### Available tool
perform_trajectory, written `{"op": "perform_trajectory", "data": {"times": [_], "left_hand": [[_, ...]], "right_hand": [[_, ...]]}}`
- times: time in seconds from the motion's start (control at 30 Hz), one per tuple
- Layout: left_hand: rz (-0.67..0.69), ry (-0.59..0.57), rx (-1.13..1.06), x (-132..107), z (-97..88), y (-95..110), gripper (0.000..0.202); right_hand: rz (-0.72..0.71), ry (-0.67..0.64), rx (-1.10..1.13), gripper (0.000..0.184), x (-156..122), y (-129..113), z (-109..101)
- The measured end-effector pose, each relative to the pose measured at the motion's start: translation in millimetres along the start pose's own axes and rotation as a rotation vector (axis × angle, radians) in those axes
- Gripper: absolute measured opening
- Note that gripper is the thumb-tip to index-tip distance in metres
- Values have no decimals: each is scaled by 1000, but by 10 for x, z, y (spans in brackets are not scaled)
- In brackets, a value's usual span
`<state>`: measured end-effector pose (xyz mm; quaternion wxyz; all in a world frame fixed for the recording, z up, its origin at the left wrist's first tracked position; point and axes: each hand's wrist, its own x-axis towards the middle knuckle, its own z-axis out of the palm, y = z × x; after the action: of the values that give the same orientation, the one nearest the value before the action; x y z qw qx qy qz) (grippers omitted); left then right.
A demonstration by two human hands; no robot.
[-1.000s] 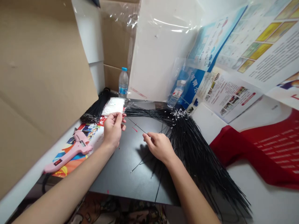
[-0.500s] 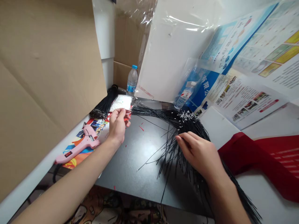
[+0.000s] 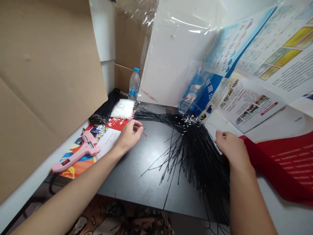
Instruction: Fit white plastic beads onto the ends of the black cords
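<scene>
Over the dark table, my left hand (image 3: 130, 135) has its thumb and fingers curled together near a small red scrap (image 3: 144, 133). Whatever sits between those fingertips, if anything, is too small to make out. To the right, my right hand (image 3: 231, 147) is closed in a pinch beside a large heap of thin black strands (image 3: 198, 150); its fingertips hide what they hold. Small pale tips (image 3: 192, 120) cluster at the heap's upper end. Another bundle of black strands (image 3: 156, 116) runs along the back of the table toward a clear bag of white pieces (image 3: 123, 109).
A pink glue gun (image 3: 78, 155) lies on a colourful printed sheet (image 3: 110, 135) at left. Two water bottles (image 3: 134, 84) stand or lean at the back. A cardboard panel (image 3: 49, 81) blocks the left side; red cloth (image 3: 276, 166) lies at right.
My right hand has moved right, away from the middle of the strand heap. My left hand has come lower and slightly right, away from the white bag. The view has shifted slightly.
</scene>
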<state>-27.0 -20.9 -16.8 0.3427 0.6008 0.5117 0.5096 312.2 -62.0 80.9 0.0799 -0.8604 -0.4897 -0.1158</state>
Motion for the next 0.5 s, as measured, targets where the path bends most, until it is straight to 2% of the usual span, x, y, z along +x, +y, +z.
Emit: {"op": "perform_trajectory", "data": {"times": [0.07, 0.1, 0.17, 0.23, 0.33, 0.5], "left_hand": [[145, -91, 274, -35, -7, -54, 7], [209, -127, 392, -53, -7, -79, 9], [302, -184, 556, -80, -5, -118, 16], [338, -230, 639, -93, -3, -134, 22], [339, -273, 704, -88, -4, -119, 27], [370, -307, 782, -89, 7, -62, 30]], "right_hand": [[114, -135, -83, 54, -57, -57, 55], [125, -157, -110, 56, -103, -108, 76], [55, -119, -143, 56, -195, -240, 106], [-51, -71, -164, 53, -258, -412, 121], [-273, -68, -126, 48, -280, -761, 144], [-739, -80, 8, 42, -197, -1548, 362]]}}
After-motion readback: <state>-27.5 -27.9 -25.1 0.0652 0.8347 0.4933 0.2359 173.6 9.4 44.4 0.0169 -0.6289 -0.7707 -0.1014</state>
